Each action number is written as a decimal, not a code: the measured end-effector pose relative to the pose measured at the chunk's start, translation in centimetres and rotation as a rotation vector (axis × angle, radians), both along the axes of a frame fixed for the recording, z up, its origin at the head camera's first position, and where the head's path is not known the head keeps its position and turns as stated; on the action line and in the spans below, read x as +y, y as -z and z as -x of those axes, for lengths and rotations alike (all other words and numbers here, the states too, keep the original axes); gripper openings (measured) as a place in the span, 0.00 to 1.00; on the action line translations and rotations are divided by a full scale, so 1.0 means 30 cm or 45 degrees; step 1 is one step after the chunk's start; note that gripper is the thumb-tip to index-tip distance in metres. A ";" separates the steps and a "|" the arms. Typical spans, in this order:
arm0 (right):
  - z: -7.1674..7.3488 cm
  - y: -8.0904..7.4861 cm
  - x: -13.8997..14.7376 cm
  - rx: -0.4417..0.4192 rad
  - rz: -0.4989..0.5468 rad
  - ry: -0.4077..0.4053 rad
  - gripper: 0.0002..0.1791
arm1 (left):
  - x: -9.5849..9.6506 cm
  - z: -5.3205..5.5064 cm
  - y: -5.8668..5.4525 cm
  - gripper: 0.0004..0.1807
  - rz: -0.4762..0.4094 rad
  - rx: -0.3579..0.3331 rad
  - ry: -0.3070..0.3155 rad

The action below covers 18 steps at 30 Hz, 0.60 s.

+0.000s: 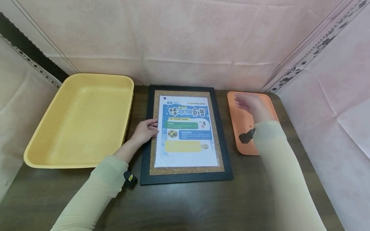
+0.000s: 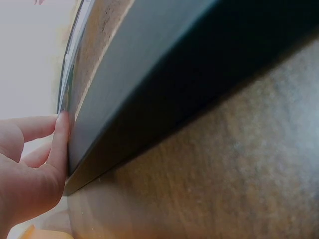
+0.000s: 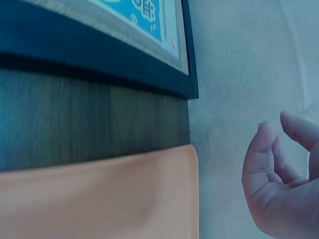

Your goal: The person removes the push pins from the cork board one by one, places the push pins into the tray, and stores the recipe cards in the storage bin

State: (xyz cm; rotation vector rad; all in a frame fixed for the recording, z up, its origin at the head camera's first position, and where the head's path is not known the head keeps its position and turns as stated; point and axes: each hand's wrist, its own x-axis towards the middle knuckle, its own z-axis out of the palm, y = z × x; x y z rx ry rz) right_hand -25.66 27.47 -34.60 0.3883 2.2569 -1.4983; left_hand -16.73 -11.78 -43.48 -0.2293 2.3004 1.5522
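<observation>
A printed poster sheet [image 1: 188,160] with a glossy edge lies on a cork board [image 1: 185,171] with a black frame [image 1: 185,179]. A dark round dot, like a pin head [image 1: 164,98], marks its upper left corner. My left hand [image 1: 144,131] pinches the sheet's left edge between thumb and fingers; in the left wrist view the fingertips [image 2: 61,117] meet at that edge. My right hand [image 1: 250,102] hovers over the orange tray [image 1: 241,123]. Its fingers [image 3: 256,164] are loosely bent, the thumb a little apart, with nothing visible between them.
On the left stands a large yellow tray [image 1: 78,125], its rim close to the board. The dark wooden table [image 1: 185,205] runs toward me. A pale cloth [image 1: 185,41] hangs behind, and another cloth [image 1: 332,106] borders the right side.
</observation>
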 end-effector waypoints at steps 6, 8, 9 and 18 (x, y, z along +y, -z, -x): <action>0.059 0.004 -0.083 0.010 0.143 0.108 0.18 | 0.000 -0.001 0.000 0.29 -0.002 0.005 0.005; 0.089 0.017 -0.110 0.029 0.204 0.125 0.12 | 0.001 0.000 0.000 0.29 -0.002 0.006 0.007; 0.101 0.028 -0.122 0.032 0.207 0.133 0.11 | 0.000 0.000 0.000 0.29 -0.003 0.005 0.007; 0.173 0.156 -0.231 -0.019 0.090 0.182 0.23 | 0.001 -0.004 0.001 0.29 -0.005 0.016 0.008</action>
